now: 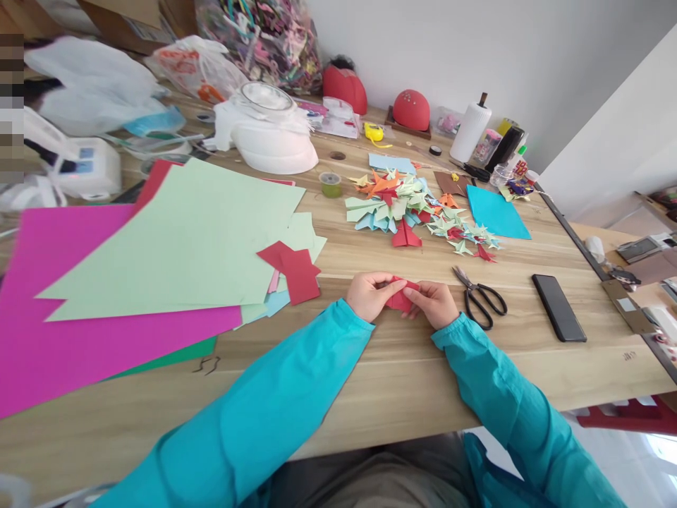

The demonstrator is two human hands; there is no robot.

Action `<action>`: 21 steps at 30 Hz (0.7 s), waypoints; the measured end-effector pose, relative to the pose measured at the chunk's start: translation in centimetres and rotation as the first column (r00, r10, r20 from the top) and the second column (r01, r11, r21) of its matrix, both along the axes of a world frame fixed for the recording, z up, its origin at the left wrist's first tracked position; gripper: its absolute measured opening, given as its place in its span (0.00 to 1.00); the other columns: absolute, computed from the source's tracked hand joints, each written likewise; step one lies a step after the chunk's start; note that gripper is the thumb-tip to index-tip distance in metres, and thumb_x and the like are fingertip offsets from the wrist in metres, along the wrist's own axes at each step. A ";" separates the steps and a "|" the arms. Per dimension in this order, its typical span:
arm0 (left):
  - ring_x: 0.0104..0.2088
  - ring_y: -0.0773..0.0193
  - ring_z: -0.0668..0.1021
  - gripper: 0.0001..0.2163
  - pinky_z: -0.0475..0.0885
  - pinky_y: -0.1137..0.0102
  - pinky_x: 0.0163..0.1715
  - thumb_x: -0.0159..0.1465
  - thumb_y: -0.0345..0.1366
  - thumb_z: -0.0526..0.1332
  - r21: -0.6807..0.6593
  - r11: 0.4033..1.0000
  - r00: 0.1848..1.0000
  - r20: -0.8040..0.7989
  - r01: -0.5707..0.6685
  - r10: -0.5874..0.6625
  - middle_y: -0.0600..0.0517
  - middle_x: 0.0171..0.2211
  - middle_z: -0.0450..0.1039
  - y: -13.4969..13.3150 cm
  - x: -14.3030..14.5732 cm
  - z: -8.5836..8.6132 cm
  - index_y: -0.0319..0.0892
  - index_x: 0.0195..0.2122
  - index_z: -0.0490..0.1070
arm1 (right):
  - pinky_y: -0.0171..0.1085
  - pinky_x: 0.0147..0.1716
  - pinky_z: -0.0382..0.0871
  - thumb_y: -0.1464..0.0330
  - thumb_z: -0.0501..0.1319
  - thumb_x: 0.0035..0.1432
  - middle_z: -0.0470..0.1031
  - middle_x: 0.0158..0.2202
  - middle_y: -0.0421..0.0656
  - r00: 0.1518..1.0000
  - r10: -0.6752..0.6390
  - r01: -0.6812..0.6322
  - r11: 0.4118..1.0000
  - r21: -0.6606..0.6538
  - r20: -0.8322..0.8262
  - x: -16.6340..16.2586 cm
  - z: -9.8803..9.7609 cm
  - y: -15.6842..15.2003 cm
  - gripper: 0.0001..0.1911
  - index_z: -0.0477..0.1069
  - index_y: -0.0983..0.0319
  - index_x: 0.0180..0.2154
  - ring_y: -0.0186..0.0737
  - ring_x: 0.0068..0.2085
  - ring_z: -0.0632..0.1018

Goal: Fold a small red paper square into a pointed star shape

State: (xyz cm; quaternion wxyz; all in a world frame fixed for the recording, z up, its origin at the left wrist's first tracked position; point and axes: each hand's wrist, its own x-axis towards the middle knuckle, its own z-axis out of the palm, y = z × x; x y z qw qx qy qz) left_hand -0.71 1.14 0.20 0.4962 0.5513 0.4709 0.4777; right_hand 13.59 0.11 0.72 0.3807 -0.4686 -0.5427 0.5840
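Left of the black-handled scissors (470, 285), the left hand (366, 296) and right hand (436, 305) both have their grip clamped on a small red paper piece (398, 300) over the bench (402, 381). The step looks like folding; another crease would call for aligned edges and firm thumb pressure.
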 end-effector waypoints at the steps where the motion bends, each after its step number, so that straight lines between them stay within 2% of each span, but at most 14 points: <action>1: 0.21 0.69 0.69 0.10 0.65 0.74 0.22 0.48 0.41 0.63 0.012 1.000 1.000 -0.004 -0.011 0.011 0.55 0.18 0.71 0.0 0.0 0.0 0.38 0.23 0.74 | 0.29 0.14 0.65 0.55 0.61 0.43 0.71 0.15 0.39 1.000 0.001 -0.001 1.000 -0.002 -0.002 0.0 0.0 0.0 0.18 0.68 0.66 0.23 0.32 0.16 0.72; 14: 0.26 0.66 0.74 0.07 0.68 0.74 0.26 0.48 0.38 0.64 0.115 0.992 0.999 -0.009 -0.042 0.044 0.51 0.25 0.75 0.0 -0.1 0.2 0.39 0.24 0.75 | 0.29 0.14 0.66 0.58 0.64 0.41 0.71 0.15 0.39 1.000 -0.017 0.018 1.000 0.017 -0.016 -0.1 0.0 -0.1 0.17 0.68 0.66 0.23 0.32 0.16 0.72; 21: 0.27 0.66 0.74 0.09 0.69 0.73 0.28 0.49 0.39 0.63 0.134 0.990 0.999 -0.018 -0.038 0.041 0.51 0.25 0.75 0.0 -0.1 0.0 0.39 0.25 0.75 | 0.29 0.14 0.65 0.56 0.63 0.41 0.70 0.13 0.39 0.999 -0.035 0.036 0.999 0.010 -0.012 -0.1 0.1 -0.1 0.18 0.66 0.65 0.20 0.32 0.16 0.72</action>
